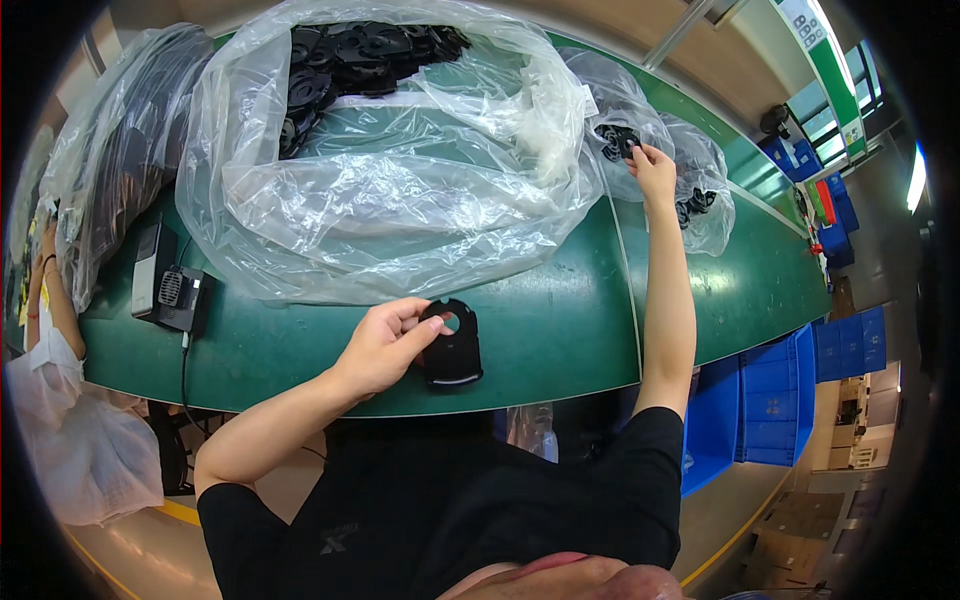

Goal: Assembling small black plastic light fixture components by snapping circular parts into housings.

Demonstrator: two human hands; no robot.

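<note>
My left hand (385, 345) grips a flat black plastic plate (453, 358) with a round hole near its top. It holds the plate tilted above the near edge of the green table. My right arm is stretched out to the far right, where my right hand (653, 170) pinches a small black part (618, 140) at a clear plastic bag (640, 105). Whether that part is clear of the bag I cannot tell. A wide open clear bag (400, 220) lies in front of me, with many black plastic parts (350, 60) piled at its far side.
A small black and grey device (172, 290) with a cable stands at the left on the green table (560, 330). Another filled clear bag (125, 130) is beyond it, near a co-worker's arm (60, 290). Blue crates (775, 400) stand below the table's right side.
</note>
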